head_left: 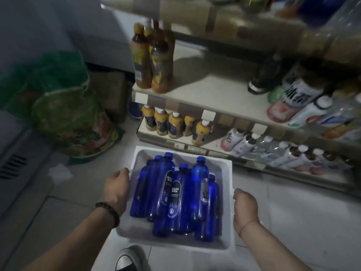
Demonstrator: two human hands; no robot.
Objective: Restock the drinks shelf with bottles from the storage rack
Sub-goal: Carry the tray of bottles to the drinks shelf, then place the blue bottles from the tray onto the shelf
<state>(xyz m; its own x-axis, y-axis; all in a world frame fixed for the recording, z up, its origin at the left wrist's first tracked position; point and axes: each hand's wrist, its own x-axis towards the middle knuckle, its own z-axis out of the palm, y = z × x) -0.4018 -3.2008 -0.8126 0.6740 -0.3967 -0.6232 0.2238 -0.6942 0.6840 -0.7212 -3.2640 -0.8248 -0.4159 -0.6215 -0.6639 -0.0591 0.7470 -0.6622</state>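
A white foam box (226, 239) hangs above the floor, held on both sides. My left hand (117, 190) grips its left wall and my right hand (245, 209) grips its right wall. Inside lie several blue soda bottles (175, 194) with black labels and blue caps, piled lengthwise. The drinks shelf (213, 94) stands just beyond the box. Its middle tier has amber tea bottles (152, 57) at the left and a wide bare stretch in the centre.
Yellow-capped bottles (172, 124) and white and clear bottles (273, 151) fill the lower tier. Mixed bottles (298, 94) lie at the right of the middle tier. Green sacks (64, 106) stand on the tiled floor at left. My shoe (129, 259) shows below the box.
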